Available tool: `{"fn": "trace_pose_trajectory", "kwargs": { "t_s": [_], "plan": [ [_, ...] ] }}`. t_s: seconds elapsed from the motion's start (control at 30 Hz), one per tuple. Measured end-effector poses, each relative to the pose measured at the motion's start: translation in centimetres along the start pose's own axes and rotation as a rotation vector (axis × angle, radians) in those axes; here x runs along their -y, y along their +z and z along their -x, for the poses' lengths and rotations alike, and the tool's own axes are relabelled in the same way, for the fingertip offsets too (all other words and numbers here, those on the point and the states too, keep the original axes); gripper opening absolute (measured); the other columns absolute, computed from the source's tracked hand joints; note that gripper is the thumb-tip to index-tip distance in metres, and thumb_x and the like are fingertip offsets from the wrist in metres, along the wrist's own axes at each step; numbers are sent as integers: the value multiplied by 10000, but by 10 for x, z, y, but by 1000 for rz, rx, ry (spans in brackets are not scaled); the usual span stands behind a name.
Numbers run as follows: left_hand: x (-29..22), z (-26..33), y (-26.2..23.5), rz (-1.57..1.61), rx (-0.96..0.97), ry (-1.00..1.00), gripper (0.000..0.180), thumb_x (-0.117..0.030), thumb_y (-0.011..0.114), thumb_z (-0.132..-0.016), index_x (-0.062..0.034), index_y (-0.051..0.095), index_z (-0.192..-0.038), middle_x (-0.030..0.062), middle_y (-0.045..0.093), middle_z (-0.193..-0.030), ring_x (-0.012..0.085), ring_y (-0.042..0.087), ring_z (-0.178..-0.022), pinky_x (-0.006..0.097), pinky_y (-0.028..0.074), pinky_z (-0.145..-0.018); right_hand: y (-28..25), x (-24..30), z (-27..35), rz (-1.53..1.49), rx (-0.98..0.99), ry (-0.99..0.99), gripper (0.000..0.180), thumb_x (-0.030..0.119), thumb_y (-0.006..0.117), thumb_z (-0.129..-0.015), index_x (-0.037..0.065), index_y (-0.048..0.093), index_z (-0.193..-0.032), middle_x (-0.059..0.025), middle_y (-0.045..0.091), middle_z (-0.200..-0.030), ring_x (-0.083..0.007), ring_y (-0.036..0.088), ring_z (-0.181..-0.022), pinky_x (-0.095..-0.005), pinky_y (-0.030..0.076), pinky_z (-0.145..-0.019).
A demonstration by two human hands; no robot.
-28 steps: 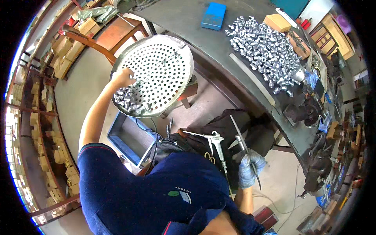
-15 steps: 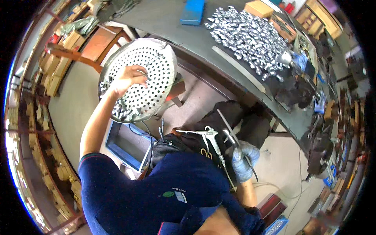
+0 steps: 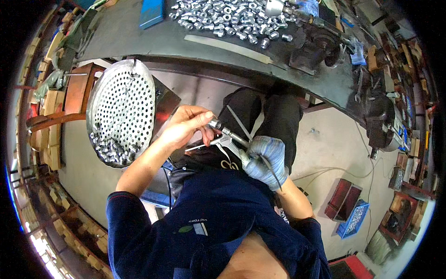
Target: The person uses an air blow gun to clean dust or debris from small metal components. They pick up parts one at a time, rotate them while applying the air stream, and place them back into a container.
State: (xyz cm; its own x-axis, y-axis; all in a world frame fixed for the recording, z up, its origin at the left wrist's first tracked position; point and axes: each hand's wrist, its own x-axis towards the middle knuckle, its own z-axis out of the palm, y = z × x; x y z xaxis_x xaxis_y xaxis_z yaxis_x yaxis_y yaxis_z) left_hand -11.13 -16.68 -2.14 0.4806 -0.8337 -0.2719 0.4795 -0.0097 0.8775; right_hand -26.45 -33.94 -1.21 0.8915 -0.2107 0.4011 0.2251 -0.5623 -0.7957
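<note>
My bare left hand (image 3: pixel 188 125) pinches a small metal fitting (image 3: pixel 214 123) between thumb and fingers, over my lap. The fitting meets the end of a round metal rod tool (image 3: pixel 235 136); whether it is seated on it I cannot make out. My right hand (image 3: pixel 267 160), in a grey-blue knitted glove, is closed around that rod tool. A thin flat metal strip (image 3: pixel 238 121) also runs through the gloved hand, its dark end sticking out below. Just under the hands a silver air blow gun (image 3: pixel 227 143) lies on my lap.
At left stands a perforated round metal tray (image 3: pixel 123 93) with several fittings at its near edge. A heap of fittings (image 3: pixel 227 18), a flat metal bar (image 3: pixel 227 48) and a blue box (image 3: pixel 151 13) lie on the dark workbench (image 3: pixel 116 39). A blue bin (image 3: pixel 353 219) sits on the floor at right.
My left hand has left the perforated tray and come to my lap with a fitting, meeting the rod tool. My right hand has moved left and forward. The view has shifted.
</note>
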Motion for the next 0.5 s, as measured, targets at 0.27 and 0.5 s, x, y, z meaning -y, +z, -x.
{"fn": "trace_pose_trajectory", "kwargs": {
  "t_s": [0.27, 0.5],
  "plan": [
    [-12, 0, 8, -187, 19, -41, 237, -53, 671, -798, 62, 586, -987, 91, 636, -751, 137, 614, -629, 246, 506, -596, 7, -7, -3, -31, 68, 43, 272, 192, 733, -668, 103, 522, -522, -102, 477, -486, -268, 515, -435, -339, 393, -427],
    [-18, -6, -2, -238, 29, 80, 272, 54, 695, -736, 42, 582, -983, 75, 620, -905, 126, 601, -779, 250, 514, -680, 0, -7, 1, -134, -21, 144, 241, 108, 717, -699, 79, 527, -553, -104, 481, -501, -250, 518, -433, -313, 397, -432]
  ]
}}
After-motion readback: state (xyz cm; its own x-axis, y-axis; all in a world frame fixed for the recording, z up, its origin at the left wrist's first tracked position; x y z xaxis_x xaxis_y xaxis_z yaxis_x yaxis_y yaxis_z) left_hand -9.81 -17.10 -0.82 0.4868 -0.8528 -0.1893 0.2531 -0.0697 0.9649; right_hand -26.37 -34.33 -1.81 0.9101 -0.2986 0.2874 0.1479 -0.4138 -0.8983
